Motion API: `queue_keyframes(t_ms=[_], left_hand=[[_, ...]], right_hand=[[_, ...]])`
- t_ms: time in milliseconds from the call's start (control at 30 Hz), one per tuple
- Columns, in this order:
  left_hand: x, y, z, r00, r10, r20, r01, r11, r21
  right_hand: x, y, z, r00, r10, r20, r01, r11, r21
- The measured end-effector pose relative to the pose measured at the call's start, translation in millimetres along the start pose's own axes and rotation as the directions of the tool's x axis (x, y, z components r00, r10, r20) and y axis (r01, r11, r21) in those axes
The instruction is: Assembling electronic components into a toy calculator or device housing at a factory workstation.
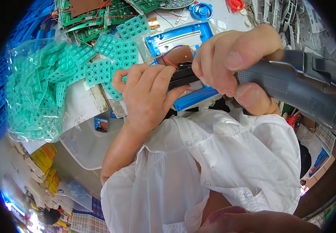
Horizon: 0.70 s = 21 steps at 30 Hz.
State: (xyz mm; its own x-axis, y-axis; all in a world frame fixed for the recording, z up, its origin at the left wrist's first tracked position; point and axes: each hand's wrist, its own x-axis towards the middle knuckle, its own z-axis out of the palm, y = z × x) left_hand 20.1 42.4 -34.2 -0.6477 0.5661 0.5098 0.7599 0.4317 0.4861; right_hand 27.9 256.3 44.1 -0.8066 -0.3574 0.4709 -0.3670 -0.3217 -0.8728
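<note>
My right hand (238, 66) is wrapped round a dark grey hand tool (292, 83) with a dotted grip; its body runs off to the right. Between both hands is a black oblong part (180, 76), and the thumb and fingers of my left hand (148, 89) close on its left end. Whether that part joins the tool is hidden behind my right fingers. Underneath lies a blue plastic housing (197, 101) with a pale inside. A brown circuit board (179, 55) with thin red and yellow wires sits in it, beside my left fingertips.
Left of my hands lie many green rubber keypads (125, 52), some in a clear bag (35, 97). Green circuit boards (109, 15) are piled at the back. A blue ring (201, 11), a red ring (235, 4) and grey plastic parts (308, 23) lie farther right. Below stands a translucent bin (80, 149).
</note>
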Motion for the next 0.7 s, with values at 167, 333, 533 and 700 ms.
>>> queue_keyframes(t_ms=[167, 333, 533, 700], left_hand=[[-0.8, 0.1, -1.6, 1.000, 0.000, 0.004, 0.000, 1.000, -0.024], [-4.1, -1.3, 0.7, 1.000, 0.009, -0.007, -0.009, 1.000, -0.010], [-3.1, -1.8, 4.0, 1.000, 0.028, -0.007, -0.028, 0.998, -0.061], [-9.4, -4.9, 9.8, 0.997, 0.037, -0.070, -0.042, 0.997, -0.070]], right_hand=[[2.2, -3.1, 4.9, 1.000, 0.018, -0.013, -0.019, 0.998, -0.065], [2.7, -0.8, 3.8, 0.999, 0.018, 0.037, -0.015, 0.997, -0.082], [-2.5, -2.7, 4.4, 0.997, -0.016, 0.070, 0.033, 0.970, -0.243], [7.1, 0.3, 10.1, 0.988, 0.071, 0.137, -0.023, 0.945, -0.327]])
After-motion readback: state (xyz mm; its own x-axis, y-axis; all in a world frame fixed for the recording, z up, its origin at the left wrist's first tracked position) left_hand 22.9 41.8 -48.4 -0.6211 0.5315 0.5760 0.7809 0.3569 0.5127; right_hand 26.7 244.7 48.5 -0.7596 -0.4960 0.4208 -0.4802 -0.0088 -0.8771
